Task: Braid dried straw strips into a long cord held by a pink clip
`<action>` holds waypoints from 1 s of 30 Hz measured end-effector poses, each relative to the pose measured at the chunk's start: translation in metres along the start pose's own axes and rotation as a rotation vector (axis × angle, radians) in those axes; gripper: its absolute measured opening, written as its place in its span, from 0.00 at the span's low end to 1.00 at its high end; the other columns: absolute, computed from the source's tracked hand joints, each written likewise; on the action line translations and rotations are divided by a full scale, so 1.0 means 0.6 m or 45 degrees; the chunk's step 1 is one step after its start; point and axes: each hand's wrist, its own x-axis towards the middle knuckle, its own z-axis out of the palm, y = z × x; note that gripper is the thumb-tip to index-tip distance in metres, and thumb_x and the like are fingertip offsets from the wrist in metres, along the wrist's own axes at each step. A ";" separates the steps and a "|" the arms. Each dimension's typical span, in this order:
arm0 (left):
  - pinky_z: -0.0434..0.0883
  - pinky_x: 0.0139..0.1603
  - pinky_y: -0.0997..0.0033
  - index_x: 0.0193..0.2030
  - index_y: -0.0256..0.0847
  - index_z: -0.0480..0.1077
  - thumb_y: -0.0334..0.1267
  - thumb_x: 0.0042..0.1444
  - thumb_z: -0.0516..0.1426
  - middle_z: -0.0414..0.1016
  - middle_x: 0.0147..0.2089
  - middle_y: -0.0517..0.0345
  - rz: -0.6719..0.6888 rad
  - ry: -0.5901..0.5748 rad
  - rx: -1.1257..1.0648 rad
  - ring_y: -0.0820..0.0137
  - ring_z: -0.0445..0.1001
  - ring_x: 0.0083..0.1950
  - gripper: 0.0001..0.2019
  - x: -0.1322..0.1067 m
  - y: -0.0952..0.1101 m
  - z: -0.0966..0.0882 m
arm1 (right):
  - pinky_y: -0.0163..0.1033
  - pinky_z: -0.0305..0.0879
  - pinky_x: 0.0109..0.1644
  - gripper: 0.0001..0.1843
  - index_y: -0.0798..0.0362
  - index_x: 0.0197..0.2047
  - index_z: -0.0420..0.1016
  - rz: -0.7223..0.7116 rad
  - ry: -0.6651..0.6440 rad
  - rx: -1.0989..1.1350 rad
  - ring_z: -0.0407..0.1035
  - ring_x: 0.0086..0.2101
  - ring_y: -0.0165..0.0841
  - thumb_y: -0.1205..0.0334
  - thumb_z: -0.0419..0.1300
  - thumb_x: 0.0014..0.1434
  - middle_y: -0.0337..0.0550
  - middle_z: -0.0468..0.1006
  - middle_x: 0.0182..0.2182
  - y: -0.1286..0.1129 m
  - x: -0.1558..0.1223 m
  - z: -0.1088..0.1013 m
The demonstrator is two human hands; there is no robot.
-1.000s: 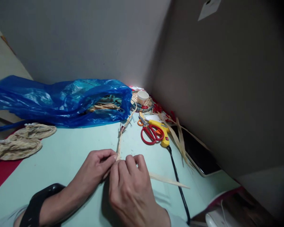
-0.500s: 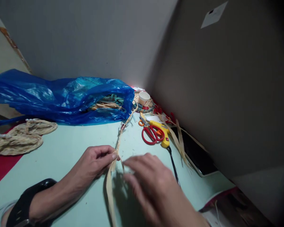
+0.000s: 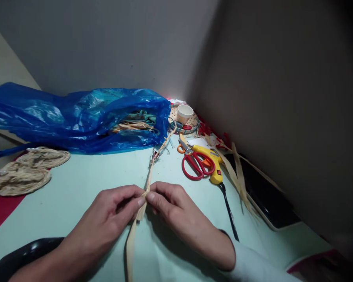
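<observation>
A braid of pale straw strips (image 3: 149, 178) runs down the pale green table (image 3: 85, 184) from a metal clip (image 3: 154, 156) toward me. My left hand (image 3: 111, 213) pinches the braid at its near end with thumb and fingers. My right hand (image 3: 173, 211) pinches the same spot from the other side, fingertips touching the left ones. A loose flat strip (image 3: 131, 246) hangs from the pinch toward the bottom edge. A black band sits on my left wrist.
A blue plastic bag (image 3: 76, 117) with straw inside lies at the back. Woven straw mats (image 3: 20, 172) rest at left. Red scissors (image 3: 197, 166), a yellow glue gun (image 3: 211, 162) with black cord, a white cup (image 3: 184, 113) and a dark tablet (image 3: 267, 196) sit at right by the wall.
My right hand lifted off the braid, swept a loose strip over toward me, and now pinches the braid again beside the left hand. The strip that lay to the right is gone from there.
</observation>
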 end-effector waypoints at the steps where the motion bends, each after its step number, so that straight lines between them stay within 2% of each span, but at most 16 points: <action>1: 0.68 0.33 0.72 0.31 0.41 0.75 0.50 0.61 0.54 0.77 0.30 0.58 0.019 0.015 0.069 0.64 0.74 0.34 0.16 -0.002 0.000 0.001 | 0.32 0.54 0.30 0.13 0.54 0.28 0.69 0.018 0.048 0.022 0.58 0.26 0.26 0.62 0.55 0.65 0.34 0.66 0.23 0.000 -0.001 0.001; 5: 0.65 0.28 0.74 0.27 0.43 0.71 0.48 0.64 0.51 0.70 0.23 0.63 0.154 0.058 0.342 0.70 0.70 0.26 0.18 -0.006 -0.007 0.000 | 0.33 0.55 0.30 0.11 0.56 0.27 0.71 0.080 0.179 0.142 0.60 0.25 0.26 0.65 0.59 0.62 0.35 0.69 0.22 -0.003 0.002 0.006; 7: 0.65 0.28 0.75 0.27 0.43 0.71 0.46 0.66 0.51 0.71 0.24 0.64 0.264 0.119 0.446 0.72 0.70 0.26 0.18 -0.008 -0.012 -0.002 | 0.33 0.56 0.29 0.11 0.56 0.26 0.71 0.125 0.200 0.189 0.61 0.24 0.26 0.66 0.59 0.61 0.36 0.70 0.21 -0.007 0.004 0.009; 10: 0.66 0.32 0.75 0.32 0.44 0.73 0.38 0.66 0.53 0.75 0.28 0.63 0.542 0.320 0.645 0.73 0.72 0.28 0.12 -0.014 -0.017 0.001 | 0.33 0.58 0.30 0.10 0.57 0.26 0.72 0.122 0.250 0.152 0.63 0.25 0.27 0.68 0.60 0.59 0.38 0.73 0.22 -0.011 0.004 0.013; 12: 0.65 0.30 0.72 0.31 0.43 0.73 0.33 0.65 0.53 0.72 0.26 0.62 0.754 0.416 0.878 0.72 0.70 0.26 0.12 -0.018 -0.018 0.007 | 0.34 0.59 0.31 0.09 0.58 0.25 0.74 0.085 0.274 0.110 0.64 0.25 0.28 0.69 0.60 0.58 0.40 0.74 0.22 -0.010 0.003 0.014; 15: 0.61 0.26 0.67 0.26 0.44 0.71 0.26 0.61 0.50 0.69 0.22 0.60 1.047 0.405 1.249 0.69 0.66 0.22 0.16 -0.022 -0.020 0.016 | 0.34 0.60 0.32 0.09 0.58 0.26 0.77 0.054 0.270 0.139 0.66 0.26 0.28 0.68 0.60 0.57 0.40 0.75 0.23 -0.005 0.001 0.011; 18: 0.64 0.28 0.65 0.35 0.43 0.76 0.23 0.57 0.50 0.74 0.25 0.56 1.242 0.355 1.444 0.66 0.69 0.24 0.15 -0.027 -0.026 0.026 | 0.33 0.58 0.31 0.09 0.58 0.27 0.78 0.048 0.212 0.242 0.64 0.25 0.27 0.67 0.60 0.58 0.38 0.74 0.22 -0.002 -0.001 0.005; 21: 0.67 0.37 0.61 0.47 0.40 0.75 0.24 0.60 0.47 0.79 0.33 0.47 1.243 0.413 1.444 0.59 0.73 0.33 0.18 -0.036 -0.035 0.038 | 0.33 0.57 0.31 0.11 0.58 0.26 0.77 0.074 0.147 0.359 0.62 0.24 0.26 0.66 0.60 0.60 0.36 0.72 0.22 -0.002 -0.002 0.003; 24: 0.65 0.43 0.59 0.48 0.41 0.75 0.23 0.63 0.43 0.80 0.38 0.44 1.177 0.405 1.365 0.57 0.74 0.39 0.21 -0.045 -0.039 0.046 | 0.32 0.57 0.31 0.07 0.58 0.27 0.76 0.122 0.132 0.454 0.61 0.24 0.25 0.67 0.62 0.57 0.36 0.72 0.22 0.000 0.000 0.005; 27: 0.64 0.41 0.60 0.47 0.43 0.76 0.25 0.64 0.44 0.80 0.35 0.49 1.092 0.338 1.223 0.60 0.73 0.35 0.20 -0.048 -0.032 0.041 | 0.32 0.58 0.30 0.05 0.58 0.29 0.74 0.157 0.102 0.554 0.61 0.23 0.25 0.65 0.64 0.54 0.35 0.71 0.22 0.000 0.001 0.006; 30: 0.64 0.37 0.65 0.44 0.47 0.76 0.34 0.65 0.53 0.77 0.31 0.57 0.921 0.385 0.852 0.64 0.70 0.31 0.10 -0.041 -0.014 0.023 | 0.32 0.58 0.31 0.08 0.58 0.29 0.75 0.112 0.095 0.575 0.61 0.23 0.25 0.62 0.66 0.54 0.35 0.71 0.21 -0.003 -0.001 0.002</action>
